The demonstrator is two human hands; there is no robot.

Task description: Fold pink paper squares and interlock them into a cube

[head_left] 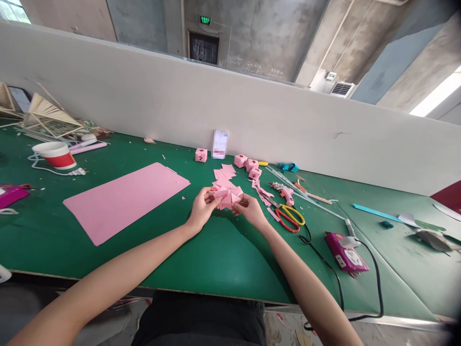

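Observation:
Between my two hands is a folded pink paper piece (227, 197) with pointed flaps, held a little above the green table. My left hand (203, 207) grips its left side, fingers closed on the paper. On the right side, my right hand (249, 209) pinches the edge between thumb and fingers. Loose pink paper pieces (224, 174) lie just beyond the hands. Farther back sit several finished-looking pink paper cubes, one pink cube (200, 155) standing apart on the left and another cube (240, 161) on the right. The underside of the held piece is hidden.
A large pink paper sheet (126, 202) lies left. On the right are scissors (291, 218), a pink glue gun (287, 194), and a purple power strip (346, 253) with a black cable. A phone (219, 144) leans on the white partition (162, 105). A paper cup (55, 154) stands far left.

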